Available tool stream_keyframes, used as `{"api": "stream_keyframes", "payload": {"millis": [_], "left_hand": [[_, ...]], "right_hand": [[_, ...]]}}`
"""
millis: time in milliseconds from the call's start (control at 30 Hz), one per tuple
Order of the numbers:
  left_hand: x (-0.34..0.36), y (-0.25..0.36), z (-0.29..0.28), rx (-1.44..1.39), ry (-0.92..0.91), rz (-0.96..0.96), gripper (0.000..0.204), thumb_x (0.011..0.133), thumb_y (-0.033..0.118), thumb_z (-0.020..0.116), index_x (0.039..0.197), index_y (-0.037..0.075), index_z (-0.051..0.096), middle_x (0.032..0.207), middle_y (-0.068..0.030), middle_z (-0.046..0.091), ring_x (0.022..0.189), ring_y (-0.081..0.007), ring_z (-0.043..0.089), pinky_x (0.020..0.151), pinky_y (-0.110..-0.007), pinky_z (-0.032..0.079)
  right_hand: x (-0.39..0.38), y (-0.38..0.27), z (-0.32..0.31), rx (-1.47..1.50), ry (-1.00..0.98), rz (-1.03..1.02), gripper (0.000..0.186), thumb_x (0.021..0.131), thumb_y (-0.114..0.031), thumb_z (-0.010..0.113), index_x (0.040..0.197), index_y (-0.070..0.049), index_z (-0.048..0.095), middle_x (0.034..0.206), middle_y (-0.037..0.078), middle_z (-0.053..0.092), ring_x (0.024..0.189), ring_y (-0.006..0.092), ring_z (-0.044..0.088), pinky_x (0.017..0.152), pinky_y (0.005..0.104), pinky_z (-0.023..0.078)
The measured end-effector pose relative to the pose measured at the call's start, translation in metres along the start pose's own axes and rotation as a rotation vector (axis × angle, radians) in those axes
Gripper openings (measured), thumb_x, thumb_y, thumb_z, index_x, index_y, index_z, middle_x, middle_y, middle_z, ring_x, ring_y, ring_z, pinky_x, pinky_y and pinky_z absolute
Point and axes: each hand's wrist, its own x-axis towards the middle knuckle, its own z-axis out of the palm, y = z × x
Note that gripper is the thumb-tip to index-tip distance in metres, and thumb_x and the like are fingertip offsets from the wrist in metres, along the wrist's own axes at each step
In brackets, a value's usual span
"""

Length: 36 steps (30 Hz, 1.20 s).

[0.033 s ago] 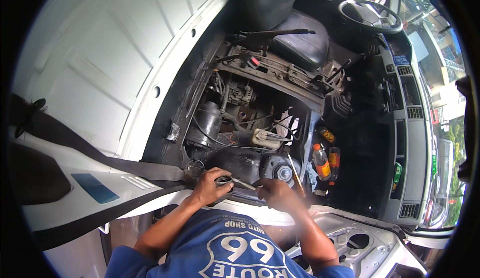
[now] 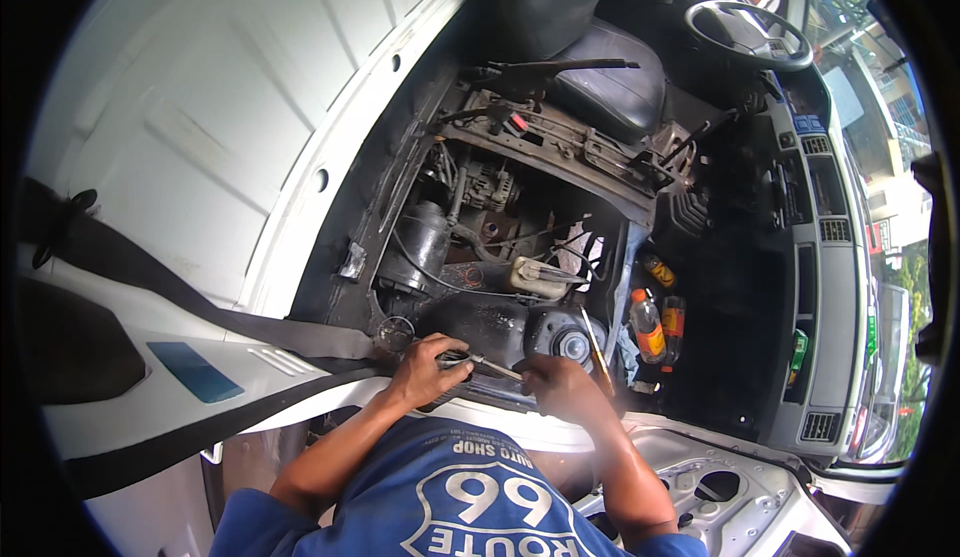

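My left hand [image 2: 426,375] is closed around a small dark part [image 2: 454,360], mostly hidden by the fingers. A slim silver metal tool [image 2: 498,368] runs from that part across to my right hand [image 2: 562,389], whose fingers are wrapped round its other end. I cannot make out what kind of tool it is. Both hands are above the near edge of the open engine compartment. Just beyond my right hand is a round metal mount [image 2: 572,345], and a long thin stick-like thing [image 2: 597,352] with a pale upper part and brown lower part slants beside it.
The compartment holds a black canister [image 2: 418,242], a yellowed reservoir [image 2: 540,275], hoses and cables. On the right, bottles with orange liquid [image 2: 649,329] and dark liquid [image 2: 673,332] lie on the floor. A seat belt [image 2: 300,339] stretches along the left; a black seat [image 2: 612,77] stands beyond.
The whole view has shifted slightly, so the vehicle appears a little further right. Both hands keep their hold on the dark part and metal tool.
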Motion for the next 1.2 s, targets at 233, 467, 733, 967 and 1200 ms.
{"api": "stream_keyframes", "payload": {"millis": [233, 467, 733, 967, 1200], "left_hand": [[0.005, 0.002, 0.008, -0.051, 0.039, -0.097, 0.036, 0.087, 0.026, 0.076, 0.108, -0.003, 0.073, 0.101, -0.02, 0.071, 0.097, -0.0329, 0.07, 0.087, -0.039, 0.054], [0.022, 0.043, 0.031, -0.122, 0.175, 0.026, 0.036, 0.086, 0.025, 0.076, 0.109, -0.003, 0.072, 0.104, -0.0205, 0.071, 0.097, -0.0342, 0.069, 0.087, -0.039, 0.053], [0.031, 0.089, 0.041, -0.277, 0.074, 0.082, 0.042, 0.093, 0.024, 0.072, 0.124, -0.003, 0.067, 0.117, -0.0216, 0.07, 0.11, -0.0328, 0.068, 0.094, -0.038, 0.052], [0.031, 0.104, 0.042, -0.236, 0.115, 0.199, 0.043, 0.092, 0.019, 0.071, 0.128, -0.003, 0.065, 0.114, -0.0241, 0.07, 0.107, -0.0361, 0.068, 0.093, -0.04, 0.053], [0.042, 0.109, 0.021, -0.301, -0.181, 0.145, 0.043, 0.098, 0.028, 0.065, 0.131, -0.001, 0.066, 0.12, -0.0238, 0.07, 0.11, -0.0314, 0.069, 0.096, -0.038, 0.052]], "right_hand": [[0.001, -0.006, 0.008, 0.242, 0.322, 0.03, 0.03, 0.103, -0.021, 0.057, 0.107, 0.006, 0.068, 0.077, 0.01, 0.066, 0.068, 0.0143, 0.063, 0.066, 0.0338, 0.052], [0.017, -0.021, 0.023, 1.314, 0.976, -0.401, 0.036, 0.108, -0.037, 0.054, 0.126, -0.005, 0.054, 0.087, -0.001, 0.049, 0.079, 0.0104, 0.05, 0.081, 0.0346, 0.047], [0.007, -0.055, -0.029, 1.168, 1.101, -0.581, 0.037, 0.108, -0.038, 0.052, 0.125, -0.005, 0.055, 0.062, -0.006, 0.03, 0.048, 0.0032, 0.024, 0.043, 0.0212, 0.023], [0.003, -0.063, -0.041, 1.186, 1.031, -0.735, 0.027, 0.11, -0.029, 0.051, 0.122, -0.005, 0.057, 0.06, -0.006, 0.029, 0.048, 0.002, 0.024, 0.041, 0.0209, 0.024], [-0.01, -0.067, -0.053, 1.151, 0.971, -0.722, 0.024, 0.11, -0.026, 0.049, 0.122, -0.006, 0.057, 0.058, -0.005, 0.029, 0.046, 0.0021, 0.024, 0.04, 0.0214, 0.024]]}}
